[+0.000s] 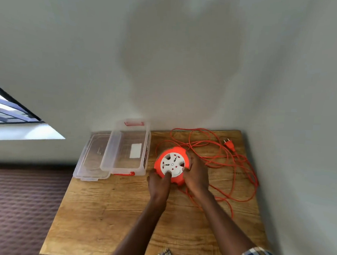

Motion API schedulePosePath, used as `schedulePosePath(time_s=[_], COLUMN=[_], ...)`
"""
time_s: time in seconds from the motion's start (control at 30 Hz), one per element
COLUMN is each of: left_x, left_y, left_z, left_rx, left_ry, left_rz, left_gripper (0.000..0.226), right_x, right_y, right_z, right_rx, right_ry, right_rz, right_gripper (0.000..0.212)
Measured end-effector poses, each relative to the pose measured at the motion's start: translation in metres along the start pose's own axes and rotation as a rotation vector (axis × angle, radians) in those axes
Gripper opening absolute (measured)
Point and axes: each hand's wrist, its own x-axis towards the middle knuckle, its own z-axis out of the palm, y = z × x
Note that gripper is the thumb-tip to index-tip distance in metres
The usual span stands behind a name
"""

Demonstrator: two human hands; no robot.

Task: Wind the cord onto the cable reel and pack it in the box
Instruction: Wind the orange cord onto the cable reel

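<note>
Partly hidden: cable reel (172, 164) under both hands; cord (240, 163) loose.

Both hands, left hand (159, 183) and right hand (196, 174), grip the cable reel (171, 164); cord (238, 165) loose.

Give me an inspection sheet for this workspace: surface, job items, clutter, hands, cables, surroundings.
Surface: wooden table, set in a wall corner.
Job's things: round orange cable reel with white socket face, on the table; clear plastic box with red latches, open, left of the reel; its clear lid lies beside it.
Clutter: nothing seen.
Hands: left hand and right hand both grip the reel.
Cables: orange cord mostly unwound, in loose loops right of the reel; orange plug at the far right.
Surroundings: plain white walls; window at left; brown patterned floor.
</note>
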Motion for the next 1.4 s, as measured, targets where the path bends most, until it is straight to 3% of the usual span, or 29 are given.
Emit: schedulePosePath(time_s=[0.07, 0.17, 0.33, 0.4, 0.57, 0.7, 0.77, 0.83, 0.93, 1.0, 1.1, 1.17, 1.27, 1.4], left_x=[-0.003, -0.012, -0.015, -0.009, -0.001, -0.001, 0.001, 0.004, 0.012, 0.02, 0.029, 0.032, 0.036, 0.044], left_y=[0.001, 0.006, 0.038, 0.057, 0.087, 0.097, 0.102, 0.107, 0.113, 0.113, 0.112, 0.112, 0.115, 0.12], left_z=[0.002, 0.0, -0.015, -0.028, -0.063, -0.09, -0.106, -0.121, -0.136, -0.146, -0.158, -0.164, -0.168, -0.17], left_rx=[-0.136, -0.264, -0.417, -0.472, -0.7, -0.86, -0.897, -0.907, -0.935, -0.982, -1.037, -1.033, -1.033, -1.078], left_ry=[0.044, 0.06, 0.027, -0.041, -0.342, -0.595, -0.657, -0.671, -0.665, -0.637, -0.689, -0.776, -0.894, -1.05], left_rz=[-0.011, 0.06, 0.328, 0.415, 0.405, 0.427, 0.428, 0.404, 0.303, 0.22, 0.114, 0.071, 0.034, 0.029], left_gripper=[0.038, 0.049, 0.058, 0.058, 0.056, 0.062, 0.072, 0.078, 0.069, 0.061, 0.063, 0.069, 0.074, 0.071], right_x=[0.002, 0.01, 0.011, 0.0, -0.042, -0.066, -0.072, -0.075, -0.078, -0.077, -0.069, -0.066, -0.064, -0.059], right_y=[0.005, 0.005, -0.021, -0.036, -0.083, -0.114, -0.126, -0.138, -0.154, -0.162, -0.164, -0.169, -0.179, -0.187], right_z=[-0.002, -0.017, -0.059, -0.068, -0.059, -0.031, -0.025, -0.022, -0.022, -0.027, -0.034, -0.036, -0.03, -0.027], right_rx=[0.058, 0.168, 0.493, 0.594, 0.814, 0.953, 0.948, 0.851, 0.445, 0.165, -0.073, -0.031, 0.201, 0.318], right_ry=[-0.015, -0.065, -0.224, -0.292, -0.408, -0.608, -0.68, -0.708, -0.606, -0.483, -0.066, 0.153, 0.087, 0.149], right_rz=[0.004, 0.022, 0.19, 0.246, 0.285, 0.338, 0.329, 0.305, 0.233, 0.138, -0.084, -0.159, -0.172, -0.1], right_gripper=[0.069, 0.068, 0.03, 0.031, 0.04, 0.027, 0.027, 0.04, 0.06, 0.052, 0.033, 0.02, 0.025, 0.026])
